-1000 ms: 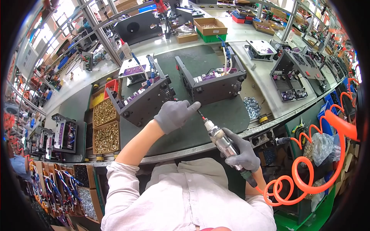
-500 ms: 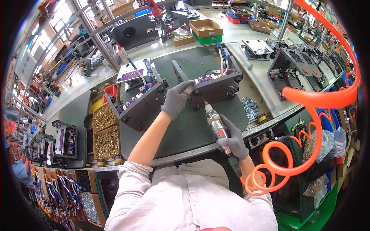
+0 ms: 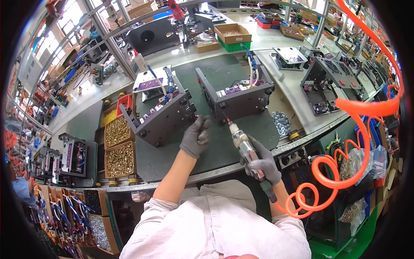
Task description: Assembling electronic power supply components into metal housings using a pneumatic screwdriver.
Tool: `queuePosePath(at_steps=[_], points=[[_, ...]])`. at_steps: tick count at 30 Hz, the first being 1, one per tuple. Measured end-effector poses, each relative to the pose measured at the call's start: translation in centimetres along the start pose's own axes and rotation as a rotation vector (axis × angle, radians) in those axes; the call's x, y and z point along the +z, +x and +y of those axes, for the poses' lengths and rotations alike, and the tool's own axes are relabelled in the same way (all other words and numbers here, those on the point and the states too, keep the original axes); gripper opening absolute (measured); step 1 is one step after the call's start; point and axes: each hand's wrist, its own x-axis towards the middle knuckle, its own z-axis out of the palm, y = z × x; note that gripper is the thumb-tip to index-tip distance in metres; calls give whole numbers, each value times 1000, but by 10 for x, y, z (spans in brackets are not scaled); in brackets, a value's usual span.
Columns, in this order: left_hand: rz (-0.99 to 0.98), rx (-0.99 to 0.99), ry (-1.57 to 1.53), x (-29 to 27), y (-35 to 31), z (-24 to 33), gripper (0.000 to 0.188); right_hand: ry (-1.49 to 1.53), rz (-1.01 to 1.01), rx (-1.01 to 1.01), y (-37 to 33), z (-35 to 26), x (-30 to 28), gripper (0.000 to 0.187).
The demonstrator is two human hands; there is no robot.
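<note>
My right hand [image 3: 263, 160], in a grey glove, is wrapped round an air screwdriver [image 3: 243, 141] with an orange coiled hose [image 3: 330, 172]. Its tip points at the near face of a dark grey metal chassis [image 3: 241, 99], just short of it by the look. My left hand [image 3: 196, 137], gloved too, has curled fingers beside the near right corner of a second dark chassis [image 3: 161, 118]; what it holds, if anything, is hidden. Both chassis carry purple circuit boards and blue-and-white tubes, and stand on the green mat [image 3: 215, 151].
Left of the mat are boxes of brass fittings [image 3: 117, 134] and a red bin [image 3: 124, 103]. Silver nuts [image 3: 281, 122] lie to the right. Another chassis [image 3: 325, 82] stands on the right-hand bench, and a cardboard box [image 3: 233, 33] at the back.
My left hand has let go of the right chassis and drawn back down and left, its fingers curling. The right chassis sits turned a little; the screwdriver stays near its front face.
</note>
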Motion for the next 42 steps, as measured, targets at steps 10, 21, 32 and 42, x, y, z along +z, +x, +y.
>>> queuePosePath(at_steps=[10, 21, 32, 42], points=[[-227, -141, -25, 12, -14, -12, 32, -58, -117, 96, -15, 11, 5, 109], [-60, -127, 355, 21, -22, -13, 35, -278, -126, 55, -22, 7, -8, 103], [118, -317, -245, 10, -40, -51, 33, -237, 331, -86, -1, 25, -57, 93], [266, -152, -239, 11, -55, -40, 33, -220, 268, -85, 6, 23, -66, 92]])
